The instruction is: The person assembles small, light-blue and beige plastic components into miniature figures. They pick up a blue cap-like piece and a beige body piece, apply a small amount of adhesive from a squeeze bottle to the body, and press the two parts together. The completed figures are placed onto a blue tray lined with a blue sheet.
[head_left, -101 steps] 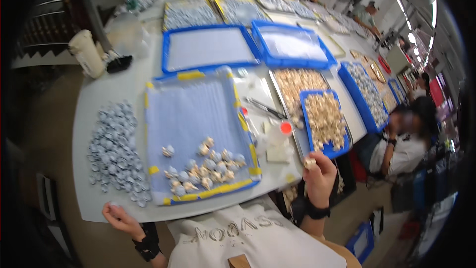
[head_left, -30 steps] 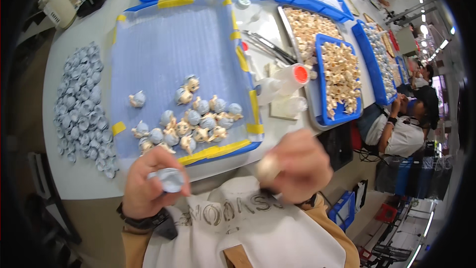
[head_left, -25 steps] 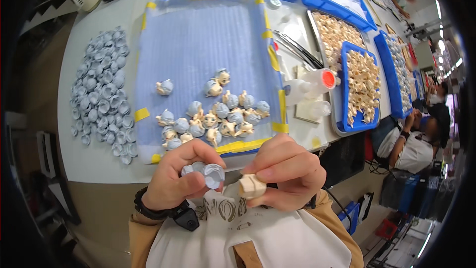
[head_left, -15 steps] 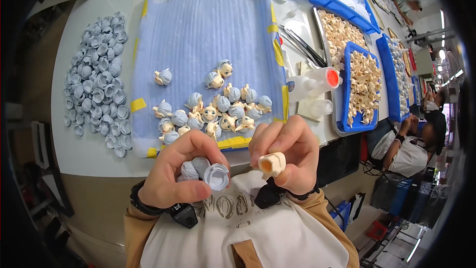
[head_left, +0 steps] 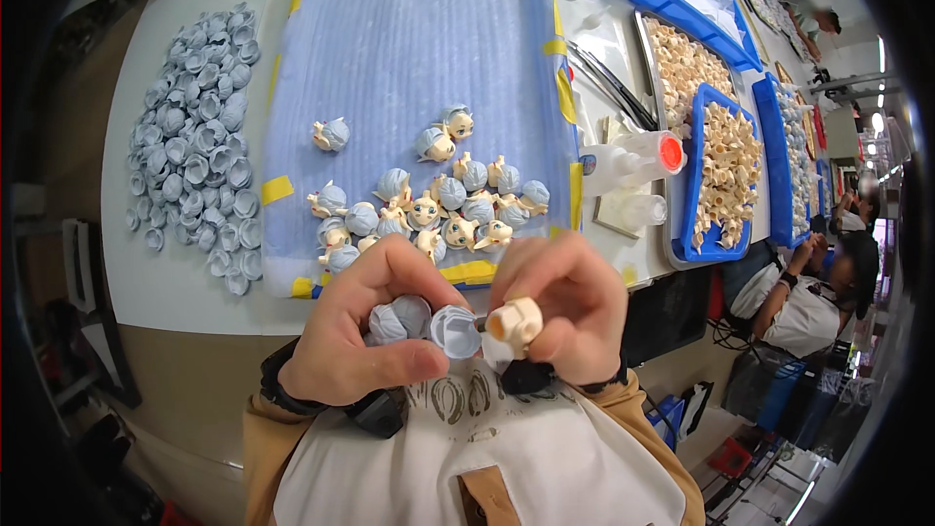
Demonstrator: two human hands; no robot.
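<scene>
My left hand (head_left: 365, 321) is closed around several grey-blue hair pieces. One hollow hair piece (head_left: 455, 332) sits at its fingertips with the open side showing. Between the fingers of my right hand (head_left: 567, 307) is a cream doll-head part (head_left: 516, 321) with an orange-shaded hollow. The two parts are close together, with a narrow gap between them. Just beyond my hands, several assembled doll heads (head_left: 425, 210) with grey-blue hair lie on a blue cloth-covered tray (head_left: 390, 58) edged with yellow tape.
A heap of loose hair pieces (head_left: 200, 141) covers the table's left side. To the right are tweezers (head_left: 614, 86), a red-capped plastic bottle (head_left: 643, 158) and a blue basket (head_left: 690, 190) of cream head parts. Farther right, another person (head_left: 808, 297) sits working.
Both hands have drawn closer, bringing the hair piece and the doll-head part nearly together. The table scene has shifted slightly in view.
</scene>
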